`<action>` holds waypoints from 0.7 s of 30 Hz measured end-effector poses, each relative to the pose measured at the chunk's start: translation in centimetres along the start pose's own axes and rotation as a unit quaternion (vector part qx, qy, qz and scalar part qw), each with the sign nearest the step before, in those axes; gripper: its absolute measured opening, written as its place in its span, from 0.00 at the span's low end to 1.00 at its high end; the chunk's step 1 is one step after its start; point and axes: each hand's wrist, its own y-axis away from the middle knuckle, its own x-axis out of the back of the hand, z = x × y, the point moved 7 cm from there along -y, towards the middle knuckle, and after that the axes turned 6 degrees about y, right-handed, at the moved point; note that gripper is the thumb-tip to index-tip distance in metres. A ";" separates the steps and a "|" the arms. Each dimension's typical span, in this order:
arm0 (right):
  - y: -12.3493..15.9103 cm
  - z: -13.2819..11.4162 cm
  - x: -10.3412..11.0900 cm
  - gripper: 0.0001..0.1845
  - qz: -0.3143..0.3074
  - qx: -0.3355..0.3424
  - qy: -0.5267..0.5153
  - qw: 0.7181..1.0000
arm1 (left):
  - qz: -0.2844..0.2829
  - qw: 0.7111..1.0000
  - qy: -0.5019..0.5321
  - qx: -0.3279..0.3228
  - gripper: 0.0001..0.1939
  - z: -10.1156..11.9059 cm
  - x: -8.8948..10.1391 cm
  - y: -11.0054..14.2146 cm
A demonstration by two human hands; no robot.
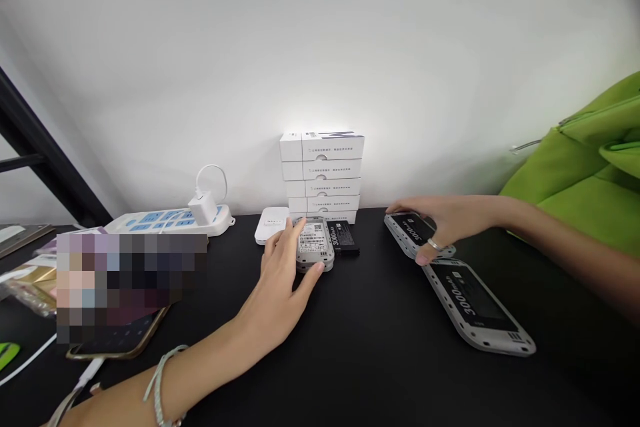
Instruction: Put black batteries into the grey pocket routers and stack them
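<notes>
My left hand (283, 280) holds a grey pocket router (314, 250) by its edges, with the thumb at the near corner and the fingers along the far left side. A printed label shows in its bay. Black batteries (343, 238) lie against its right side. On the right, my right hand (445, 223) grips another pocket router (407, 227) with a black 3000mAh battery in it, fingers at the far end, thumb at the near end. Touching or nearly touching that one is a third router (480, 310), also fitted with a battery, flat on the table.
Behind my left hand stand stacked white boxes (333, 169) and a white router (273, 223). A power strip (150, 220) with a plugged charger (203, 207), a phone (125, 340) and plastic packets (37, 280) lie left. A green bag (585, 167) sits right.
</notes>
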 end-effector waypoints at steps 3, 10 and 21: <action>0.0 -0.8 0.6 0.44 0.062 -0.006 -0.001 0.998 | 0.003 0.993 -0.077 -0.085 0.30 1.8 0.0 0.7; 3.0 -8.5 -2.2 0.55 0.012 0.021 0.023 0.999 | -0.103 0.980 -0.039 -0.164 0.41 4.8 -2.0 3.6; 4.4 -13.2 -6.0 0.34 -0.022 0.084 -0.022 0.996 | -0.124 0.983 0.085 -0.108 0.55 4.2 -3.0 4.4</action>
